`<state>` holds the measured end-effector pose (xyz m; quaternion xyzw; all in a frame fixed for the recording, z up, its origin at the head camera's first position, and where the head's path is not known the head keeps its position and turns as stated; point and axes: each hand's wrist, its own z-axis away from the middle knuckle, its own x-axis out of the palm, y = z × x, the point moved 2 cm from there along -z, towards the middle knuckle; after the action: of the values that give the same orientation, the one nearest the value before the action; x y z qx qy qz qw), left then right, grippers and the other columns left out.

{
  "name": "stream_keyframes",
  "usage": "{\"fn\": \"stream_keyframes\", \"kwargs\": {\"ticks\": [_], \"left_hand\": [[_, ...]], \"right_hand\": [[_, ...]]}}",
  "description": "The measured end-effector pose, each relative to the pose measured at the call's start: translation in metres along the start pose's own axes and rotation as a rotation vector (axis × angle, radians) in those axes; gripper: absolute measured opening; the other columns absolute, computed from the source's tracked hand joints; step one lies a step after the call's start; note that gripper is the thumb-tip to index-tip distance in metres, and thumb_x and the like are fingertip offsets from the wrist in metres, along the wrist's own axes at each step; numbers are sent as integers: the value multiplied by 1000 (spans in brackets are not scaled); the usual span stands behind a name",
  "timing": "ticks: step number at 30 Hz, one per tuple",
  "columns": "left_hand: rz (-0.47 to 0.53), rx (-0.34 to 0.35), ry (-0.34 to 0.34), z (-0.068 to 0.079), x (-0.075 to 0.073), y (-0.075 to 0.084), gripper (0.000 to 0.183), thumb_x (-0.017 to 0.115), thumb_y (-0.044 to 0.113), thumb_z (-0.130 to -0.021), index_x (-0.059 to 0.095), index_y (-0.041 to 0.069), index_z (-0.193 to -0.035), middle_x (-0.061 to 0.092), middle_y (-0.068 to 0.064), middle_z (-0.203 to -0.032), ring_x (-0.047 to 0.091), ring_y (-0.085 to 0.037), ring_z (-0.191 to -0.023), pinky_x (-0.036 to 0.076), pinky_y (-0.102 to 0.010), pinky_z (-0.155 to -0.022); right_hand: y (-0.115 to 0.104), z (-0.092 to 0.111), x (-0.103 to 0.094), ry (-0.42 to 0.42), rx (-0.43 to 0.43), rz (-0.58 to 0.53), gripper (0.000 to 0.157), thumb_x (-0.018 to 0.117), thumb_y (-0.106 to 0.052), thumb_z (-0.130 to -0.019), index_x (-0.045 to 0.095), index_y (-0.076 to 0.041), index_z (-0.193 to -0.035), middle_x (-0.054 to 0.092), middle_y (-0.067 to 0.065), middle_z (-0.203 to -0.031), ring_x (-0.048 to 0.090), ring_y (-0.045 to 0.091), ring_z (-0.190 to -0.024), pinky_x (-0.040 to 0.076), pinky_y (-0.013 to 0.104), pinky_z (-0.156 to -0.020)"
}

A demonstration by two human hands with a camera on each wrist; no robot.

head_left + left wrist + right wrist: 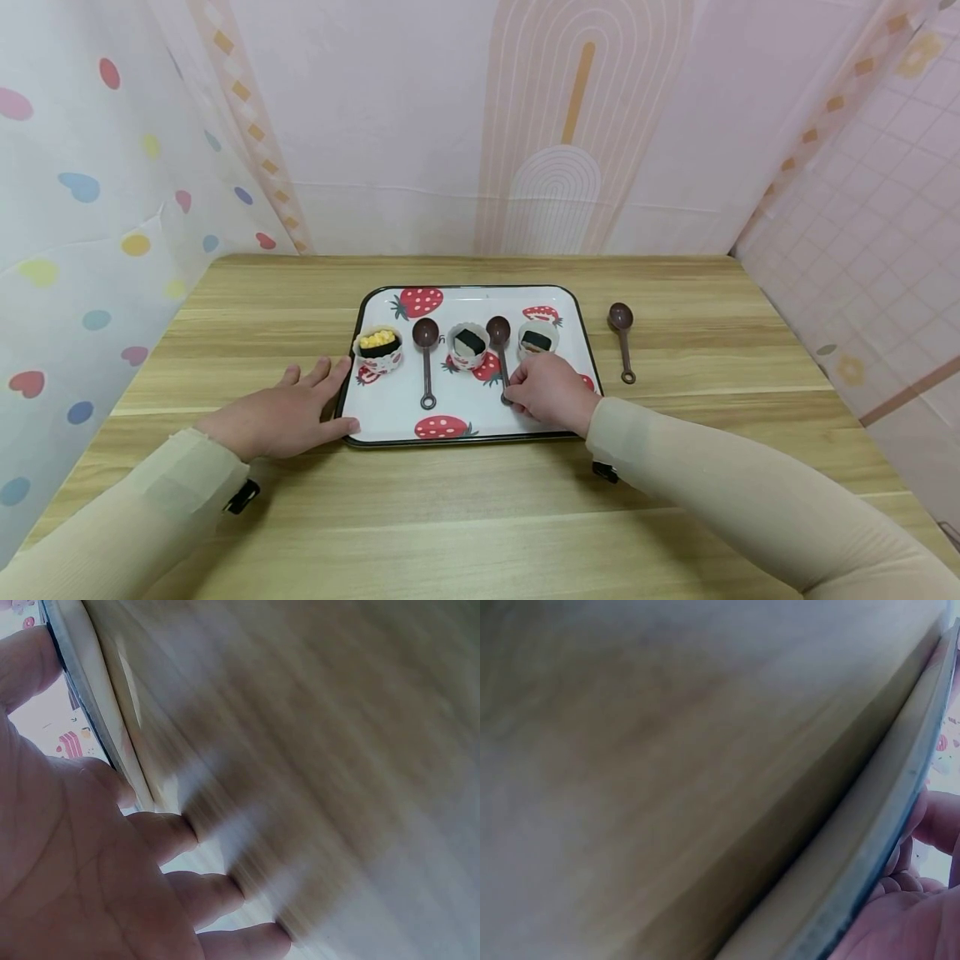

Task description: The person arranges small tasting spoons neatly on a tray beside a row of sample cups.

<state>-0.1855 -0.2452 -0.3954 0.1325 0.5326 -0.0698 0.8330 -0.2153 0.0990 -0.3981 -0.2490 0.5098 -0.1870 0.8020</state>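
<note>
A white strawberry-print tray (386, 417) with a dark rim lies on the table. My right hand (551, 392) pinches the handle end of a brown measuring spoon (498, 330) on it, between the middle and right cups. Spread fingers of my left hand (288, 412) rest at the tray's left edge, the thumb over its near corner; the left wrist view shows the palm and the tray's rim (82, 690). Another brown spoon (426, 333) lies between the left cup, holding corn-topped sushi (379, 343), and the middle cup with a rice ball (469, 342).
Just beyond my right hand stands the right paper cup (538, 339) with a nori-wrapped piece. A third brown spoon (621, 317) lies on the wooden table (465, 517) right of the tray. Patterned curtains (390, 125) hang behind and at both sides.
</note>
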Motion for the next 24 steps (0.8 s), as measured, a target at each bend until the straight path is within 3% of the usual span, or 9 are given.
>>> {"fn": "stream_keyframes", "kwargs": {"ticks": [24], "left_hand": [[3,-5,-8,1,-1,1,110,49,78,-97,12,2,-169,16,-40,-168,17,-76,-143,37,-81,-106]], "right_hand": [[0,-3,1,15,-11,35,25,75,-22,-98,77,-16,-74,61,-2,-59,49,12,-54,36,24,-50]]}}
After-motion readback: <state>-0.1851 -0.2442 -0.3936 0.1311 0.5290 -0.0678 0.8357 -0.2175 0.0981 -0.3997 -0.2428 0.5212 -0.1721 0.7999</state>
